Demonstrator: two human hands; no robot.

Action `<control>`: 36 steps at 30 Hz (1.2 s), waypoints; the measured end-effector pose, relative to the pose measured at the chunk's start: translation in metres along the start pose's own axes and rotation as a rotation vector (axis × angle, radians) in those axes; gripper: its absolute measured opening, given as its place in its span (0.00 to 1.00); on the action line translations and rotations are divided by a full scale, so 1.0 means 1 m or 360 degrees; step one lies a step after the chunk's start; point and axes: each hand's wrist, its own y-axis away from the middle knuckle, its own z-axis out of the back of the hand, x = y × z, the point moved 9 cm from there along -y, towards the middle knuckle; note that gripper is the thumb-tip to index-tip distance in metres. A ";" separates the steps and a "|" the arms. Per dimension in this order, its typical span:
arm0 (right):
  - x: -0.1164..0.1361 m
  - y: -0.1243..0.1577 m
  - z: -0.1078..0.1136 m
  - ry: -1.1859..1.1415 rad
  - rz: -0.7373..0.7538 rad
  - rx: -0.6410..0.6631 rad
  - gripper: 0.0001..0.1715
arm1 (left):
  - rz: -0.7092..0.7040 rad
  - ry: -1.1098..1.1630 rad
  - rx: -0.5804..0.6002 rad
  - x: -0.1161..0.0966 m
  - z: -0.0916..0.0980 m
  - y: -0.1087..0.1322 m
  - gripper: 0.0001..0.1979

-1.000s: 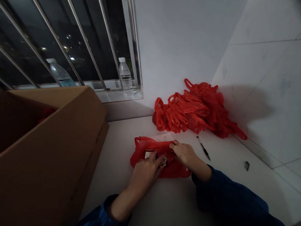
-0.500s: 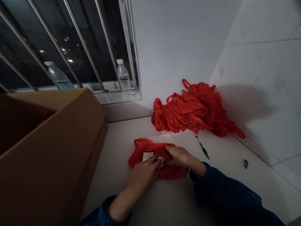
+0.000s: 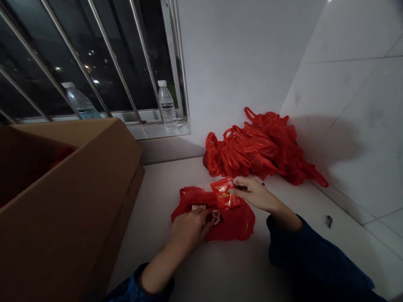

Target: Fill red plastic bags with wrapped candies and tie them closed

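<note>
A red plastic bag point(image 3: 230, 229) lies spread on the white tabletop between my hands. My right hand point(image 3: 256, 193) pinches the right edge of a shiny red packet point(image 3: 224, 194) with yellow print, raised over the bag's far side. My left hand point(image 3: 191, 226) rests on the bag's left part with its fingers curled. Whatever its fingertips grip is hidden. Just past them sit a small item with a pale printed label point(image 3: 198, 208) and a dark item with a white patterned sticker point(image 3: 216, 217).
A heap of red plastic bags point(image 3: 254, 144) lies against the wall. At left stands a large cardboard box point(image 3: 90, 181) with something red inside. Two bottles, a tilted one point(image 3: 82, 102) and an upright one point(image 3: 167, 106), stand by the barred window. A small black object point(image 3: 328, 221) lies at right.
My right hand has lifted the red packet out from the bag and moved right and slightly away. My left hand has shifted a little left. The pen is now mostly covered by my right hand.
</note>
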 end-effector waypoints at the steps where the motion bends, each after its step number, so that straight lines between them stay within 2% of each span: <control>1: 0.007 0.001 -0.002 -0.0087 0.0015 0.0013 0.13 | 0.0025 0.0124 -0.0079 0.001 0.007 0.000 0.15; 5: 0.038 0.005 -0.018 -0.0235 0.0107 0.0150 0.13 | 0.0075 0.1032 -0.0232 0.003 0.020 0.000 0.19; 7: 0.049 0.007 -0.023 -0.0277 0.0150 0.0145 0.14 | 0.0104 0.1482 -0.0282 0.004 0.022 0.000 0.20; 9: 0.052 0.009 -0.025 -0.0376 0.0129 0.0107 0.15 | 0.0165 0.1781 -0.0370 0.007 0.025 0.001 0.20; 12: 0.048 0.011 -0.030 -0.0511 0.0007 0.0128 0.16 | 0.0247 0.2051 -0.0470 0.011 0.028 0.002 0.20; 16: 0.051 0.012 -0.024 -0.0478 0.0032 0.0059 0.17 | 0.0340 0.2268 -0.0318 0.009 0.019 0.003 0.22; 19: 0.055 0.012 -0.019 -0.0452 0.0105 0.0026 0.17 | 0.0323 0.2355 -0.0246 0.005 0.015 0.004 0.22; 26: 0.048 0.011 -0.025 -0.0530 0.0036 0.0032 0.14 | 0.0301 0.2203 -0.0378 0.005 0.020 0.003 0.21; 28: 0.048 0.011 -0.021 -0.0375 0.0063 -0.0024 0.15 | 0.0216 0.2053 -0.0369 0.004 0.024 0.001 0.20; 30: 0.048 0.012 -0.011 0.0018 0.0097 -0.0162 0.12 | 0.0075 0.1789 -0.0436 0.006 0.033 0.000 0.20; 33: 0.043 0.012 0.000 0.0596 0.0056 -0.0316 0.10 | -0.0029 0.1236 -0.0683 0.015 0.053 0.004 0.28; 36: 0.030 0.008 -0.010 0.0531 0.0033 -0.0158 0.13 | -0.0036 0.0791 -0.0767 0.017 0.065 0.008 0.26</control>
